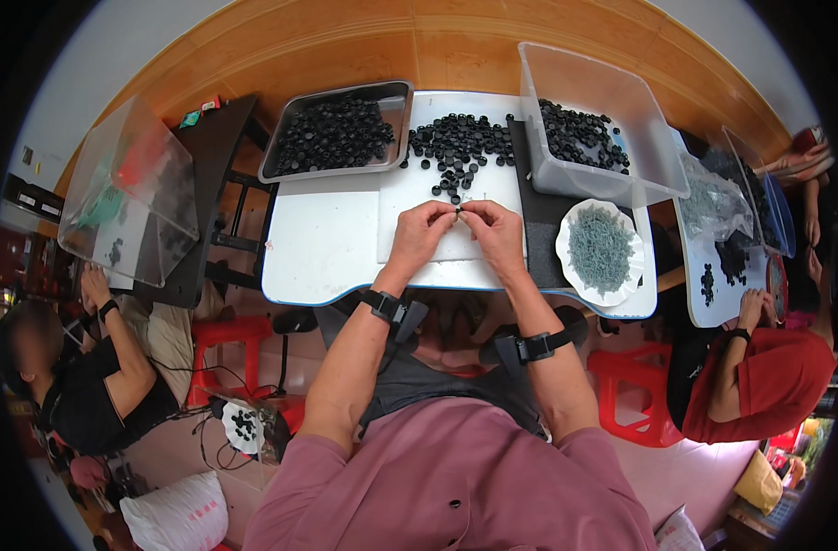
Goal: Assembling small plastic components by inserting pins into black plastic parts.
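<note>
Over the front of a white table (323, 241) my two hands meet fingertip to fingertip. My left hand (419, 237) is closed in a pinch, and my right hand (495, 237) pinches from the other side. A small dark piece (458, 210) shows between the fingertips; most of it is covered. Just beyond lies a loose heap of small black round caps (460, 147), a few trailing toward my fingers. To the right of my right hand, a white scalloped plate (566, 241) holds many small blue-grey pieces (601, 246).
A metal tray (402, 115) of black caps stands back left; a tall clear plastic bin (653, 119) with more stands back right. A dark mat (540, 220) lies under the plate. People sit left (93, 367) and right (759, 386) at other tables, near red stools (630, 390).
</note>
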Demonstrator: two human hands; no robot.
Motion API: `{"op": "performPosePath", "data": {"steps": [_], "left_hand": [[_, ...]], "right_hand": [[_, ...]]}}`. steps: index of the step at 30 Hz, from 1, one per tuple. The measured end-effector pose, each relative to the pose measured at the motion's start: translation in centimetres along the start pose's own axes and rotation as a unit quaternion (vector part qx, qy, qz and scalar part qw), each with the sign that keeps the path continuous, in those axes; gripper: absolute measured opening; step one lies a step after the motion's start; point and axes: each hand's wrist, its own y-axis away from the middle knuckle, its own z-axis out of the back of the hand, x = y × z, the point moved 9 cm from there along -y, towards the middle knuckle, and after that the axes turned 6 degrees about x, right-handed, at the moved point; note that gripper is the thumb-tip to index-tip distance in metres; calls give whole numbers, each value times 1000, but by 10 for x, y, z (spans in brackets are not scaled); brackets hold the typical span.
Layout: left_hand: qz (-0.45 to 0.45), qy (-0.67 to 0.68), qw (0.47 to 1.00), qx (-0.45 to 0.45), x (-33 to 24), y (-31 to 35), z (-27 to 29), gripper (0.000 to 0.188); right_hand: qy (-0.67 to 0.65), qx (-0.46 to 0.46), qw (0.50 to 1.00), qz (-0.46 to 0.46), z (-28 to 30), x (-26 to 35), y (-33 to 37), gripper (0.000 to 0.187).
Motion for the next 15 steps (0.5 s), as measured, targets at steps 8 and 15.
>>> {"op": "performPosePath", "data": {"steps": [8, 15], "left_hand": [[-35, 36, 994, -100, -2, 3, 19, 32], [-86, -278, 948, -130, -32, -3, 31, 36]], "right_hand": [[-15, -63, 998, 7, 6, 6, 6, 16], [27, -82, 996, 36, 12, 11, 6, 15]]}}
